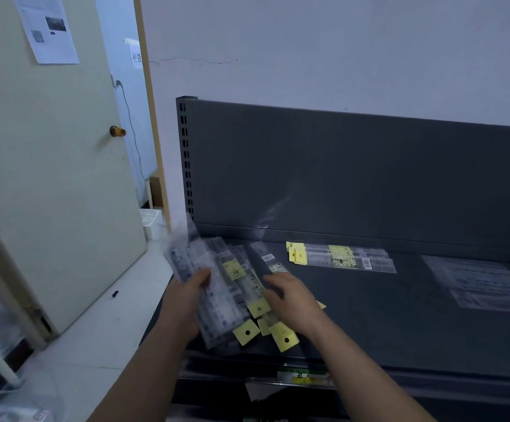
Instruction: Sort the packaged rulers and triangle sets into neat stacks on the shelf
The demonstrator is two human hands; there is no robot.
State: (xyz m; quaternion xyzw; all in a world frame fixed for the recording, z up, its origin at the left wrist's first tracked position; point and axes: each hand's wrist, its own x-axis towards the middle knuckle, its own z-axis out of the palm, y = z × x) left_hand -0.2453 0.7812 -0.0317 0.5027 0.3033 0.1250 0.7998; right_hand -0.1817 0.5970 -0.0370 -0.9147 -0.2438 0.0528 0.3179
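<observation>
At the left end of the shelf (400,324), in the head view, the left hand (186,303) grips a blurred bundle of packets (185,260). The right hand (290,296) lies on the loose pile (238,278); whether it grasps anything cannot be told. The ruler stack (342,257) lies beyond and rightward, long axis crosswise, nearer the right hand. Clear packets (485,281) sit farther right.

Heap of packaged rulers (247,287) at left front of shelf (400,324), right hand (290,296) on heap, left hand (183,296) gripping bundle (193,260) at shelf's left edge, ruler stack (342,258) behind at centre, wider packs (485,284) far right, door (49,178) left of shelf
</observation>
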